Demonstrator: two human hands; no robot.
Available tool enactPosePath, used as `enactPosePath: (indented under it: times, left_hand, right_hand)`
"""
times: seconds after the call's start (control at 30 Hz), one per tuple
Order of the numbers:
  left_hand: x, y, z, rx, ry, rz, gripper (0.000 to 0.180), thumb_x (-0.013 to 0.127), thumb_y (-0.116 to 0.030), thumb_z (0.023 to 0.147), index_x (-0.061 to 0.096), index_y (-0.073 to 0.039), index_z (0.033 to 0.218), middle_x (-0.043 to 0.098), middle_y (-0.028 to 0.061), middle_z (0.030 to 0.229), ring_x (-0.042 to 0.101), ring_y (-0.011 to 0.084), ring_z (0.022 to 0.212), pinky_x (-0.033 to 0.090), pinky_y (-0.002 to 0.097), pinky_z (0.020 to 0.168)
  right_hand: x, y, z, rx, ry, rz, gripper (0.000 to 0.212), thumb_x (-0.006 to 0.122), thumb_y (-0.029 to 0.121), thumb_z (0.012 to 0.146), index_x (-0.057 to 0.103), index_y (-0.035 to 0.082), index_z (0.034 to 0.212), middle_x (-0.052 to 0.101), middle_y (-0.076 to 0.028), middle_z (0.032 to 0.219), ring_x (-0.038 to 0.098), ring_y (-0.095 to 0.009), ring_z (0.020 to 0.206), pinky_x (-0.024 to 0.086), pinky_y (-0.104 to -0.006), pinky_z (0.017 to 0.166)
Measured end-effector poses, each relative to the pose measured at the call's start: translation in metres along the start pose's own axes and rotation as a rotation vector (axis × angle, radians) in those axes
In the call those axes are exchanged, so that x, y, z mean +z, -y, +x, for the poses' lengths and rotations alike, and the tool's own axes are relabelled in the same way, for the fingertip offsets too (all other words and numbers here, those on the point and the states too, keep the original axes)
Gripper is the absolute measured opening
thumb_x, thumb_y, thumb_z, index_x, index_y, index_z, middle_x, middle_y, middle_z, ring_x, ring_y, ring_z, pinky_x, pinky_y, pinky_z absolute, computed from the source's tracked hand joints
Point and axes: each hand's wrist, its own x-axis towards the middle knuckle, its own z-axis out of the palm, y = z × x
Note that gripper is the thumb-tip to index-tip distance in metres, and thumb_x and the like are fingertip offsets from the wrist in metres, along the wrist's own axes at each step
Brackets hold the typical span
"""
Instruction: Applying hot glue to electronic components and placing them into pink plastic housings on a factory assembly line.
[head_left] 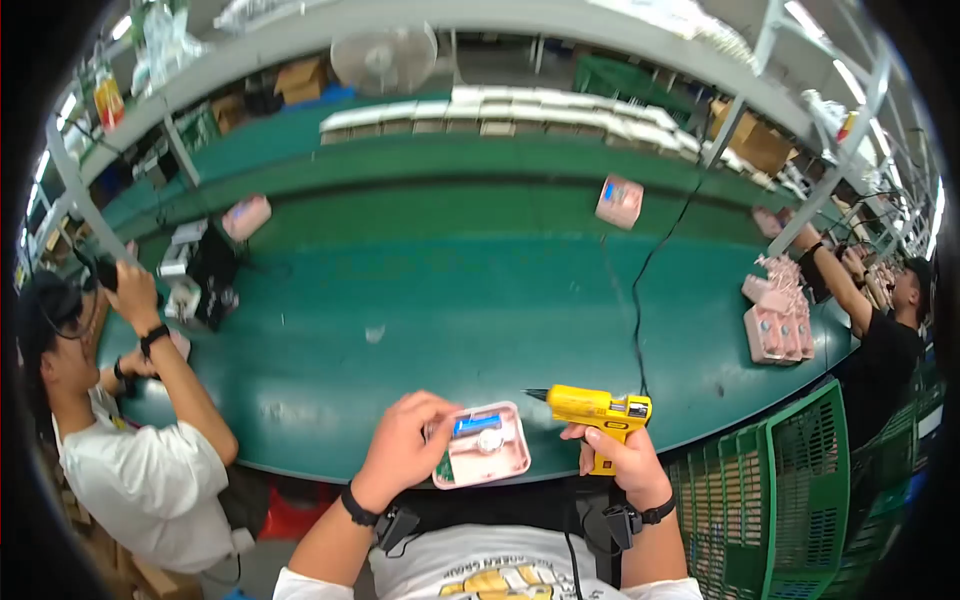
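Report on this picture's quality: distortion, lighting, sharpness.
Head view: fisheye distortion bows the green worktop and the corners fall to black; head view: tube lights show as bright white streaks near the upper rim; head view: the yellow glue gun in the right hand has a clear outline, while the gray fan beyond looks soft.

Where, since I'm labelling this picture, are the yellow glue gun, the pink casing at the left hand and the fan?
Yellow glue gun [587, 404]: head view, on its body.
Pink casing [484, 465]: head view, on its inner floor.
Fan [384, 58]: head view, on its round grille.
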Motion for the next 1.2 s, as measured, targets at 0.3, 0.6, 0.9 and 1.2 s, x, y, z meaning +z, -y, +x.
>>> enactPosePath:
  times: [0.3,0.6,0.9,1.2]
  left_hand:
    - [-0.048,-0.127,0.128,0.436,0.039,0.185,0.007,0.074,-0.009,0.093,0.074,-0.004,0.098,0.07,0.0123,0.098,0.071,0.0262,0.09,0.059,0.0375,0.082]
    - [-0.019,-0.205,0.382,0.764,-0.426,0.861,0.025,0.074,-0.02,0.086,0.07,-0.007,0.107,0.068,0.0108,0.108,0.069,0.0286,0.108,0.056,0.0439,0.088]
    - [0.017,-0.245,0.487,1.027,-0.698,0.974,0.034,0.072,-0.021,0.09,0.071,-0.012,0.122,0.068,0.0027,0.118,0.066,0.0214,0.114,0.052,0.0399,0.093]
    - [-0.011,-0.282,0.493,0.95,-0.52,1.097,0.03,0.069,-0.018,0.093,0.073,-0.015,0.123,0.074,0.0007,0.11,0.07,0.0226,0.108,0.052,0.0427,0.09]
  right_hand:
    - [-0.028,-0.037,0.006,-0.133,-0.134,0.19,0.026,0.064,0.017,0.108,0.069,-0.003,0.125,0.075,-0.016,0.119,0.068,-0.017,0.071,0.061,-0.0354,0.063]
    - [-0.021,-0.04,0.019,-0.141,-0.309,0.22,0.023,0.062,0.018,0.109,0.068,-0.003,0.118,0.074,-0.017,0.115,0.067,-0.017,0.067,0.061,-0.0365,0.06]
    - [-0.021,-0.047,0.012,-0.13,-0.297,0.235,0.027,0.061,0.02,0.111,0.068,-0.003,0.122,0.068,-0.006,0.083,0.067,-0.015,0.068,0.062,-0.0344,0.066]
    - [-0.026,-0.047,0.015,-0.115,-0.278,0.288,0.027,0.061,0.021,0.111,0.069,-0.003,0.122,0.067,-0.006,0.082,0.067,-0.015,0.069,0.062,-0.0335,0.065]
